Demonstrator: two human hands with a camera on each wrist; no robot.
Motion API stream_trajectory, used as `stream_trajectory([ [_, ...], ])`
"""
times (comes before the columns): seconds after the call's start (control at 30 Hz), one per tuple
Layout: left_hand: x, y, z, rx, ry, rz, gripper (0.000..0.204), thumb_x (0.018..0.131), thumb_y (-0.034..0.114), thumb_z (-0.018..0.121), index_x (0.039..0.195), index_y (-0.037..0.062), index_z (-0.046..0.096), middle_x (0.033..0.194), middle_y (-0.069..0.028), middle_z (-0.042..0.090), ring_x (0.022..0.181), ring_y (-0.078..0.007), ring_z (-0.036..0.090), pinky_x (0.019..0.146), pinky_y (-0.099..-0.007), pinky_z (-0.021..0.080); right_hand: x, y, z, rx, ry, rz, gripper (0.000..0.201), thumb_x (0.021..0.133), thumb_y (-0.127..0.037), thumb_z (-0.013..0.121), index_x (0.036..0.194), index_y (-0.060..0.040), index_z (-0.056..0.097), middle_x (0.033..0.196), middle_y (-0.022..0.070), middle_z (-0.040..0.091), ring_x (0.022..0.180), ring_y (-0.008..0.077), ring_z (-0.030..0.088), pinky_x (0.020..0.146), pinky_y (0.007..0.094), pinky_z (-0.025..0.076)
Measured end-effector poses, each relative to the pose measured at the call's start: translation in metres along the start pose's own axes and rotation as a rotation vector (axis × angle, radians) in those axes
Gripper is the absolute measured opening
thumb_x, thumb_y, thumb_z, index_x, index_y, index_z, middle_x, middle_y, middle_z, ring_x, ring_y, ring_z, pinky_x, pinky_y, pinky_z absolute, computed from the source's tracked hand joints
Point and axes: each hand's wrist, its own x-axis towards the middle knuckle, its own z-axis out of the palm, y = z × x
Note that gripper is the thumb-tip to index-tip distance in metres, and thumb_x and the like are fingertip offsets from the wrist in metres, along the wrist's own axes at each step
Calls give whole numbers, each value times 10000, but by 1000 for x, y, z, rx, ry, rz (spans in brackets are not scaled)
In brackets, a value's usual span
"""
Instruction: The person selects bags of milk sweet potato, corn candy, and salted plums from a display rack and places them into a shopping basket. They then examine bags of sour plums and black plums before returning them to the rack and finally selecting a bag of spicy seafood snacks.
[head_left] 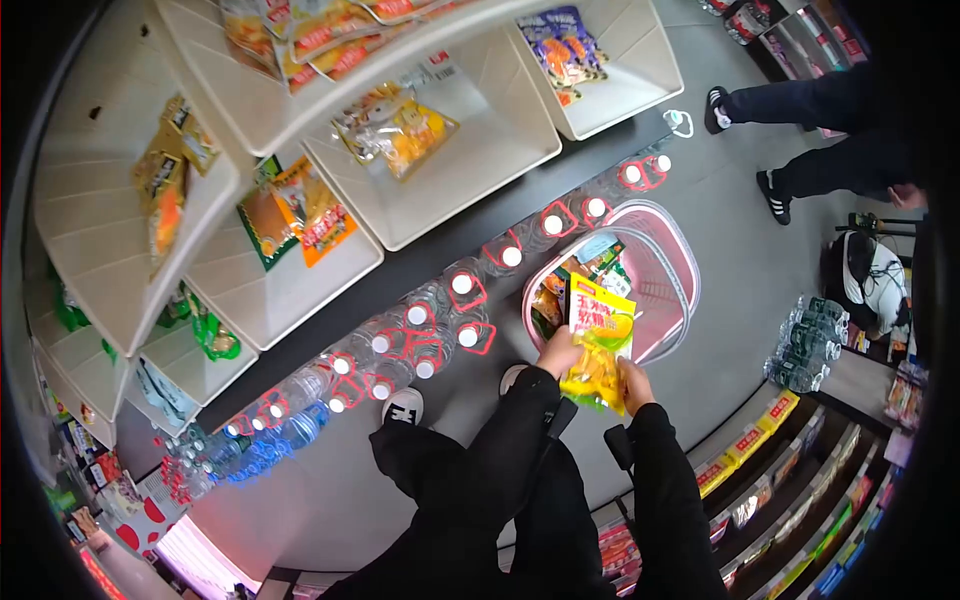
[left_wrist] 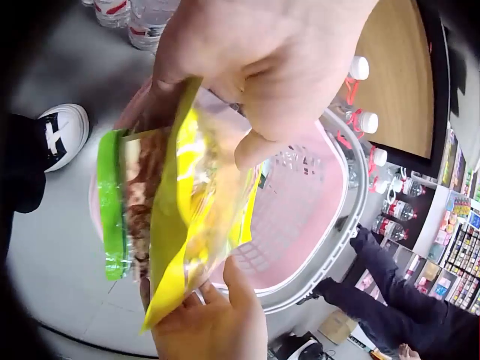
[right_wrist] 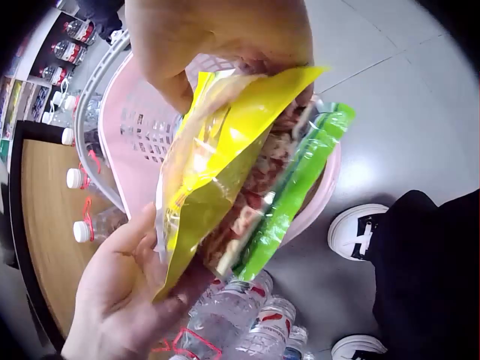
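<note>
1. I'd watch the green-edged packet point(left_wrist: 111, 206) behind the yellow bag point(head_left: 600, 343): slick film could let it slide if either hold loosens.
2. Left hand point(head_left: 559, 352) and right hand point(head_left: 636, 386) both pinch the bag.
3. It's right of the frame's centre, overlapping the pink basket point(head_left: 660, 262): glossy, bowed, bright yellow, partly see-through.

The head view looks down from above upon the pink perforated plastic basket point(head_left: 652, 285), covering the widest field; the left and right wrist views, mirrored, face the yellow plastic packet point(left_wrist: 169, 247) at close range, all three sharing the basket's rim.
</note>
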Motion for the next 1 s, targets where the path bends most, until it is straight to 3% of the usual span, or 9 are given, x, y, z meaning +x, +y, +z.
stream_trajectory([
  [0.07, 14, 3, 3, 319, 59, 124, 554, 737, 84, 586, 1226, -31, 352, 1134, -138, 499, 1044, -201, 477, 875, -276, 366, 13, 0, 1, 317, -94, -193, 528, 799, -293, 546, 1174, 24, 348, 1024, 117, 508, 923, 212, 533, 713, 319, 452],
  [0.17, 22, 6, 2, -152, -117, -39, 837, 770, 274, 613, 1331, -34, 73, 1341, -185, 262, 1230, -237, 284, 978, -303, 260, -9, -15, 6, 118, 101, -90, 632, 783, -308, 554, 1271, -17, 275, 1185, 152, 437, 1137, 266, 394, 890, 409, 345],
  [0.27, -4, 10, 8, 134, 98, 10, 877, 758, 323, 607, 1312, -79, 58, 1299, -238, 300, 1229, -274, 289, 985, -303, 260, -21, -5, 3, -57, 172, -157, 801, 748, -384, 578, 1339, -51, 153, 1264, 122, 369, 1049, 258, 446, 795, 402, 400],
  [0.4, -110, 49, -3, -42, -82, 90, 760, 812, 348, 528, 1327, -29, 114, 1313, -218, 294, 1236, -259, 267, 992, -303, 243, -85, 12, 36, -499, 152, -431, 663, 733, -293, 608, 1266, -19, 325, 1233, 164, 428, 1130, 266, 417, 884, 333, 374],
  [0.53, -248, 63, -45, 148, 10, 16, 616, 831, 263, 489, 1297, -39, 224, 1306, -193, 324, 1208, -243, 323, 987, -325, 266, -205, -8, 105, -877, -237, -509, 392, 715, -275, 564, 970, 22, 569, 904, 200, 597, 917, 311, 563, 803, 369, 428],
  [0.57, -292, 78, -50, 174, 153, 126, 446, 794, 236, 498, 1147, -24, 415, 966, -146, 543, 883, -218, 520, 776, -321, 412, -231, -9, 127, -899, -382, -498, 349, 725, -276, 532, 944, -11, 594, 846, 181, 612, 872, 305, 579, 779, 366, 437],
  [0.67, -404, 87, -93, 364, 222, 129, 417, 809, 259, 476, 1104, -36, 474, 1089, -182, 519, 1056, -273, 479, 898, -320, 369, -333, -14, 195, -1141, -572, -833, 353, 763, -284, 496, 970, -13, 588, 933, 197, 589, 906, 323, 555, 789, 381, 432],
  [0.77, -522, 119, -127, 489, 245, 56, 398, 804, 252, 485, 1099, -15, 481, 1012, -176, 563, 955, -267, 540, 822, -327, 420, -431, -13, 264, -1222, -780, -1031, 356, 753, -265, 514, 984, -2, 578, 905, 211, 589, 871, 347, 560, 779, 387, 437],
  [1.0, -730, 102, -142, 579, 738, 288, 432, 803, 279, 496, 1128, -4, 459, 1033, -204, 551, 966, -314, 538, 811, -369, 425, -653, 8, 359, -1478, -1255, -1291, 388, 806, -285, 530, 1096, -27, 508, 944, 161, 594, 869, 282, 582, 755, 346, 455],
])
